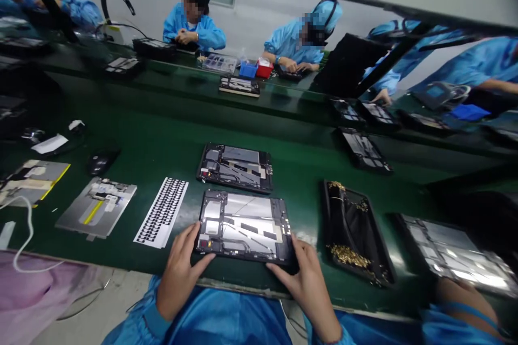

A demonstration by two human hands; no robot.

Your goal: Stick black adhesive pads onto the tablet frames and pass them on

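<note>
An opened tablet point(247, 210) lies in front of me at the bench's near edge, its batteries, cables and boards exposed. My left hand point(181, 265) grips its left side, thumb on the front edge and fingers along the side. On the opposite side, my right hand point(301, 270) grips the lower right corner in the same way. A second opened tablet point(237, 166) sits just beyond the first one. Left of my left hand is a white sheet of black-and-white labels point(162, 211). To the right stands a black tray point(378, 226) with many small brass-coloured screws point(348, 255).
Metal panels point(99, 207) and a computer mouse point(102, 161) lie left on the green bench point(157, 143). Another person's arm point(465, 302) is beside a tablet point(457, 248) at right. Several co-workers in blue sit behind the raised shelf point(178, 83), which holds more tablets and bins.
</note>
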